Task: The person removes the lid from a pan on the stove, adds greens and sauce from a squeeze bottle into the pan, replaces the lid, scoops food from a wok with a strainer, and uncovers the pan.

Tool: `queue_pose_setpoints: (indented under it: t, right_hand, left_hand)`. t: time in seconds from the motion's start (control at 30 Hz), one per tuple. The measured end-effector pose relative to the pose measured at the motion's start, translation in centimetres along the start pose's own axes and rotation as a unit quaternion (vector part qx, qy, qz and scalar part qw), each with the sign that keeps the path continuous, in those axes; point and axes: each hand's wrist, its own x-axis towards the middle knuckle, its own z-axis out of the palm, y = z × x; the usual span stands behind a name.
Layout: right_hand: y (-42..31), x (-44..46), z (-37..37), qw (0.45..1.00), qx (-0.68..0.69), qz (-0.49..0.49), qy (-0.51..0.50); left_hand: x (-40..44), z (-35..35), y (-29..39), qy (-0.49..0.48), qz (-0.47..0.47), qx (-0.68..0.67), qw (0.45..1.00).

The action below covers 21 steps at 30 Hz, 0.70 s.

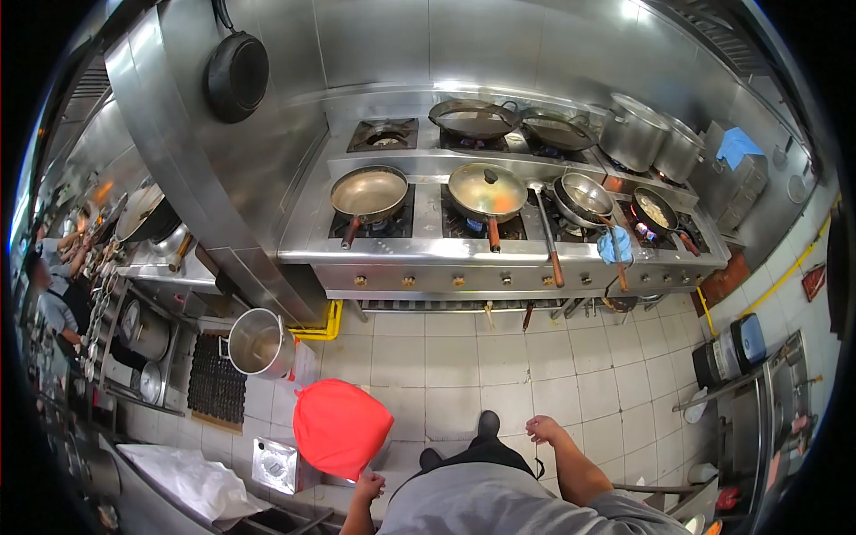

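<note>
My left hand [369, 486] hangs low beside my body, its fingers curled. Nearest to it is a red, bag-like cover [341, 430] that narrows toward the hand; I cannot tell whether they touch. On the other side, my right hand [542, 429] is held in front of my hip above the tiled floor, with its fingers bent inward. A thin dark strand [539, 467] shows just below it; whether the fingers hold it is unclear. Neither palm can be seen.
Ahead stands a steel stove [428, 252]. On it are a frying pan [368, 193], a lidded pan [487, 193], a small pan [654, 210] over flame and a stockpot [634, 134]. A metal pot [259, 344] and square tin [275, 465] stand left; other people [59, 308] are farther left.
</note>
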Motion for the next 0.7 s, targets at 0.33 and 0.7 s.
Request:
queue_pose_setpoints:
  t: [0.33, 0.7]
  right_hand:
    - [-0.3, 0.0, 0.2, 1.0, 0.0, -0.007, -0.002]
    - [0.0, 0.1, 0.0, 1.0, 0.021, 0.007, -0.006]
  left_hand:
    - [-0.2, -0.7, 0.6, 0.023, 0.001, 0.019, 1.0]
    - [0.5, -0.3, 0.2, 0.029, 0.031, 0.035, 0.998]
